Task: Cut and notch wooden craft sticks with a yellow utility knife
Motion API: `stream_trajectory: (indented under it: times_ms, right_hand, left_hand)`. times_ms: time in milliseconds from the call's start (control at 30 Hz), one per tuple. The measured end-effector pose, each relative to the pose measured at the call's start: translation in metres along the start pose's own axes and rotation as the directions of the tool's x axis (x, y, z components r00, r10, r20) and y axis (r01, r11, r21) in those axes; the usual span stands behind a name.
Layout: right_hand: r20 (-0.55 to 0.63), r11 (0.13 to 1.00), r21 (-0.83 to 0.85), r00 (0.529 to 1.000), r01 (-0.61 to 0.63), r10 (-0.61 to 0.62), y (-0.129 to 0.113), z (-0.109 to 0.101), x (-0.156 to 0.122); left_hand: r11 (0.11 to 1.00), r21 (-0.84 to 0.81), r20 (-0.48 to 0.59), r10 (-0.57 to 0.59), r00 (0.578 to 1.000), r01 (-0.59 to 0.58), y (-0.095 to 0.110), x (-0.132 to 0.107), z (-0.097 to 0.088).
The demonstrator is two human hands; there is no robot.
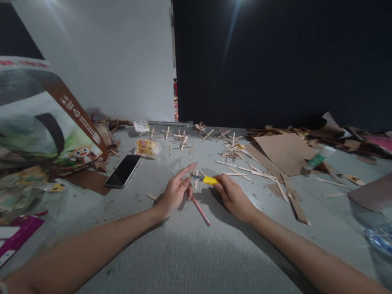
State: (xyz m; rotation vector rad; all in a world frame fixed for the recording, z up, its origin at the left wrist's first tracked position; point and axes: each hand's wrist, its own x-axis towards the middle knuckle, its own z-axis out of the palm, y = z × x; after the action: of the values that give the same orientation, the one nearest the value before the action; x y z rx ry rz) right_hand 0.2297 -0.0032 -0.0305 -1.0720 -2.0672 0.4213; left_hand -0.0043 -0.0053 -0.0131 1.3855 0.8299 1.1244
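My right hand (234, 196) is closed around the yellow handle of a utility knife (210, 180), whose bare blade points left. The blade's tip is close to the fingertips of my left hand (176, 192). That hand has its index finger stretched forward while the thumb and other fingers are curled together; what lies between them is hidden. From under those curled fingers a red pencil (201, 211) slants toward me, eraser end nearest; whether it is gripped cannot be told. Just behind the blade lies a short wooden stick (196, 179). Another stick piece (152, 197) lies left of my left hand.
Behind my hands stand several crossed-stick pieces (208, 135); loose sticks (259, 173) lie to the right. A phone (123, 171) and a wrapped snack (147, 148) are left. Cardboard (281, 153), a glue stick (320, 158) and a large bag (49, 122) flank the table (196, 261).
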Motion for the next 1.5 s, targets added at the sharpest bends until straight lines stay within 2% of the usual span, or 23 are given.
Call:
stream_trajectory:
  times_ms: [400,767,1000,1200,1333,1500]
  right_hand:
    - [-0.002,1.000,-0.006,1.000,0.003,-0.003,0.000,0.000,0.000]
    - [0.003,1.000,0.006,1.000,-0.013,0.013,0.002,0.001,0.000]
    - [-0.018,0.998,0.000,0.998,0.055,-0.055,0.005,0.001,0.002]
    - [-0.015,0.998,0.002,0.998,0.058,-0.058,0.013,0.007,0.007]
    - [-0.020,0.999,-0.008,0.999,0.046,-0.047,0.019,0.008,0.011]
    - [-0.009,0.999,-0.018,1.000,0.028,-0.029,0.022,0.006,0.014]
  left_hand:
    - [1.000,0.003,0.051,-0.019,0.999,0.019,0.002,-0.001,-0.001]
    - [0.999,0.042,0.031,0.024,0.999,-0.025,0.002,-0.001,-0.001]
    - [0.999,0.050,0.070,0.001,0.998,-0.004,-0.002,0.000,-0.002]
    - [0.999,0.035,0.056,-0.020,0.998,0.018,-0.004,0.006,-0.009]
    - [0.997,0.073,0.036,-0.017,0.999,0.015,-0.003,0.012,-0.008]
    - [0.999,0.035,0.037,-0.027,0.999,0.025,-0.004,0.024,-0.005]
